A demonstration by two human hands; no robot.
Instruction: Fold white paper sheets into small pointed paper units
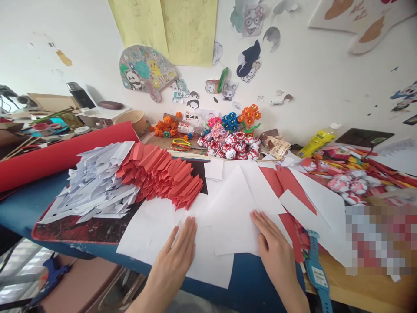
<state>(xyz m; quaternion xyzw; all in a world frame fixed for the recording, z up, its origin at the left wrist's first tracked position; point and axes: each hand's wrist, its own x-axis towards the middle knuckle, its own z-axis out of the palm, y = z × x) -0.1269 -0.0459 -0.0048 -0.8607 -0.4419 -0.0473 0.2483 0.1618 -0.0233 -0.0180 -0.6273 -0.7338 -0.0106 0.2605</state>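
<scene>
Left hand (177,250) and right hand (275,245) lie apart, fingers extended over white paper (233,217); light, even pressure should keep it flat.

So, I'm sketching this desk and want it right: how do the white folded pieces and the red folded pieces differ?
The white folded pieces lie jumbled at many angles, while the red folded pieces line up in an overlapping row. The white ones sit further left; the red ones reach closer to the left hand. Both look like narrow folded paper, gathered in bulk.
</scene>
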